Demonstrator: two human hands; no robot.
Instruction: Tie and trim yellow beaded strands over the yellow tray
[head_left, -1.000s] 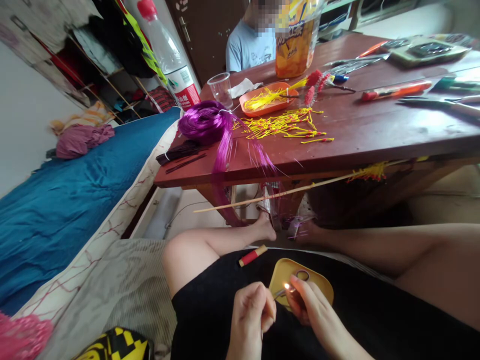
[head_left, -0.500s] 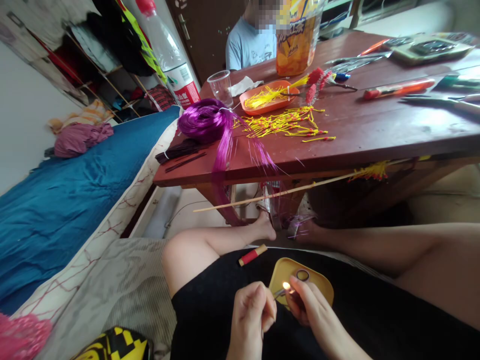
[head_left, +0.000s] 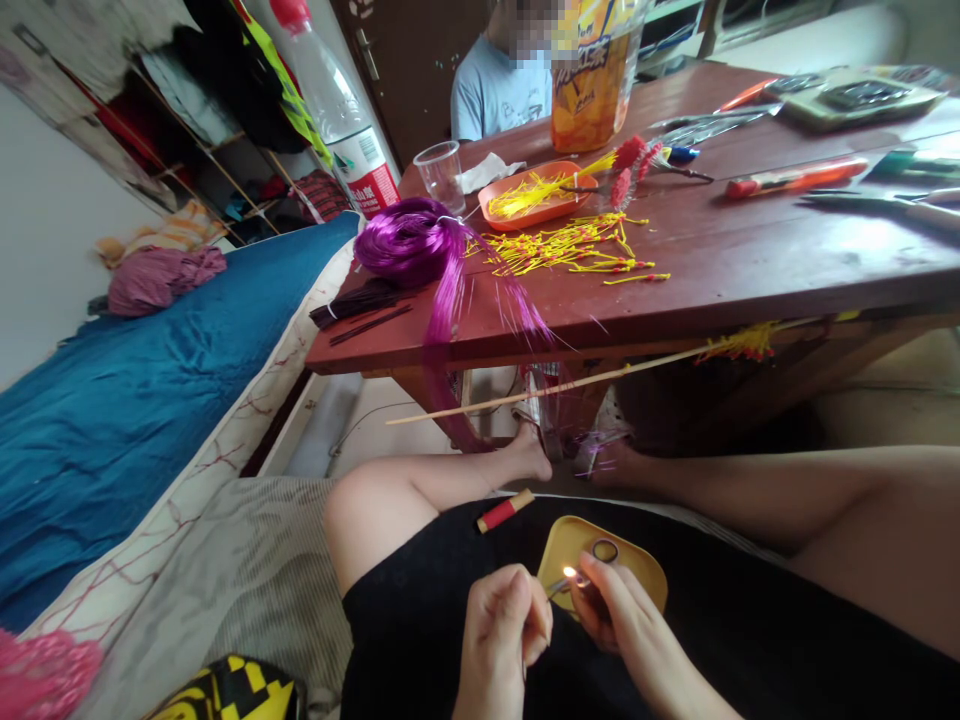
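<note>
My right hand [head_left: 619, 610] is closed around a lighter, mostly hidden by the fingers, with a small flame [head_left: 570, 572] burning at its top. To the left of the flame, my left hand [head_left: 506, 620] is closed in a pinch; what it grips is too hidden to name, though a thin dark strand shows below the palm. Beneath both hands a yellow tray [head_left: 645, 570] rests on my lap. A dark ring [head_left: 604, 551] lies in it, next to my right fingertips. Beyond the left hand, a spool of red thread [head_left: 504, 511] lies on the black cloth.
A red-brown table [head_left: 675, 300] stands ahead, holding a purple filament bundle [head_left: 405, 240], yellow stems with red tips [head_left: 555, 245], an orange dish [head_left: 491, 210], bottles and pliers [head_left: 862, 200]. A thin stick [head_left: 487, 402] juts out along its front edge. Another person [head_left: 499, 95] sits opposite.
The flame has shifted very slightly to the left. Both hands otherwise keep the same place and grip.
</note>
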